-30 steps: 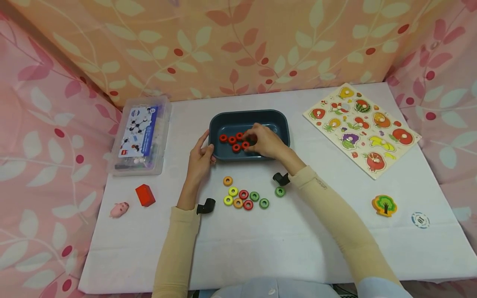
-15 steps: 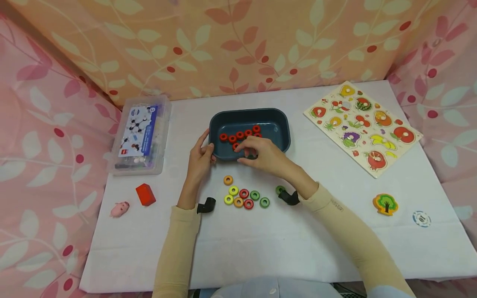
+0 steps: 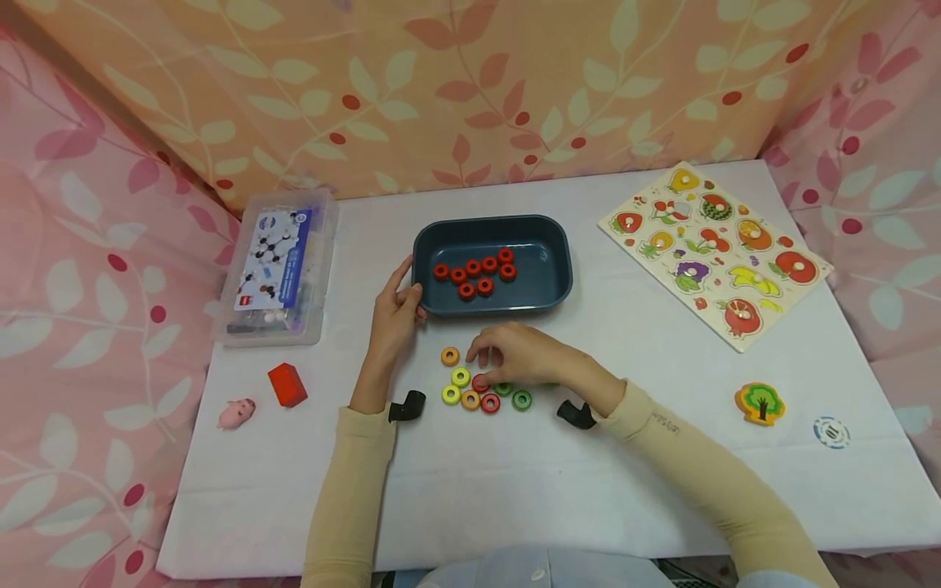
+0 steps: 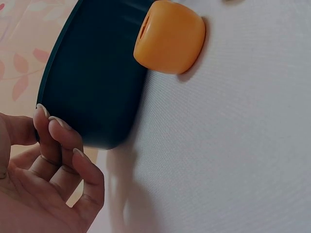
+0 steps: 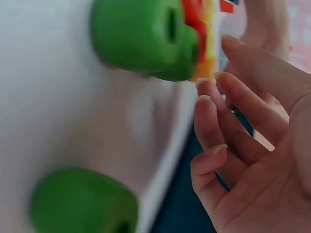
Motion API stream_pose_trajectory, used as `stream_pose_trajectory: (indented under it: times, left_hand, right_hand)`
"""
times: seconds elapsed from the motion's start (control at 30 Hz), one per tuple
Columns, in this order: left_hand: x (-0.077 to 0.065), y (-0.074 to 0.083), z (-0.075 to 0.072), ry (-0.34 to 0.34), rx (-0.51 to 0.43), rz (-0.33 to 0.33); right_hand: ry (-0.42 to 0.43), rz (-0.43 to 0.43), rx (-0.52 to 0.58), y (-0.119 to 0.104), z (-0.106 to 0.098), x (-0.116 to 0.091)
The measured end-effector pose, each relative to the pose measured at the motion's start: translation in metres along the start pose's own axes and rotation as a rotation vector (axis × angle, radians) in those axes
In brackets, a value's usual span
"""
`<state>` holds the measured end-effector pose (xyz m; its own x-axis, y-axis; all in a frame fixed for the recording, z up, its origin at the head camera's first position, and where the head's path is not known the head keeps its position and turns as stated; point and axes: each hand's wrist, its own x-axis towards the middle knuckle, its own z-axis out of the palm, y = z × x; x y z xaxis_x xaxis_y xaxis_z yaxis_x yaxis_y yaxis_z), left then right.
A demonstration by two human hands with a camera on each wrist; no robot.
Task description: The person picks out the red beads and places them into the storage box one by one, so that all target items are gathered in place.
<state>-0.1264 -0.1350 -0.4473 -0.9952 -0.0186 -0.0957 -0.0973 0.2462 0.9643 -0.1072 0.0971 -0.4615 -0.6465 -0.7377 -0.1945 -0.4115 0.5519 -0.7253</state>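
My left hand [image 3: 393, 322] grips the left end of a dark blue tray [image 3: 540, 286], thumb at the rim; the left wrist view shows its fingertips against the tray wall [image 4: 92, 82]. Several red beads [image 3: 484, 286] with holes lie inside the tray. In front of it are loose beads: orange [image 3: 450, 356], yellow [image 3: 460, 376], red [image 3: 490, 403] and green [image 3: 521, 399]. Over this group hovers my right hand [image 3: 525, 355], fingers loosely bent, partly covering a red and a green bead. Nothing shows between its fingers [image 5: 209, 116] in the right wrist view, beside green beads [image 5: 131, 34].
A clear plastic case [image 3: 275, 269] stands at the left, with a red block [image 3: 287, 385] and a pink pig [image 3: 236, 414] before it. On the right lie a fruit puzzle board [image 3: 716, 253], a tree piece [image 3: 760, 404] and a round chip [image 3: 831, 433].
My right hand has let go of a red bead in the tray and moved toward me, over the loose beads. The left hand has stayed on the tray.
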Motion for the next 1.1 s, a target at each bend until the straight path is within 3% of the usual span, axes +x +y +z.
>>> stream_pose_trajectory:
  times: [0.23,0.67,0.8,0.97,1.1]
  left_hand:
    - [-0.001,0.001,0.0,-0.004,0.004,-0.013]
    - [0.0,0.0,0.0,-0.005,0.007,-0.015]
    - [0.0,0.0,0.0,-0.006,0.007,-0.014]
    - [-0.001,0.0,0.0,-0.008,0.005,-0.01]
    - [-0.001,0.0,0.0,-0.008,0.002,-0.009]
  right_hand:
    - [-0.06,-0.018,-0.024,0.004,0.009,0.0]
    - [-0.041,-0.046,0.075,0.007,0.005,-0.002]
    - [0.023,-0.101,0.141,0.002,-0.008,-0.003]
    - [0.186,-0.189,0.186,-0.004,-0.034,-0.005]
    - [0.35,-0.161,0.164,-0.001,-0.057,-0.005]
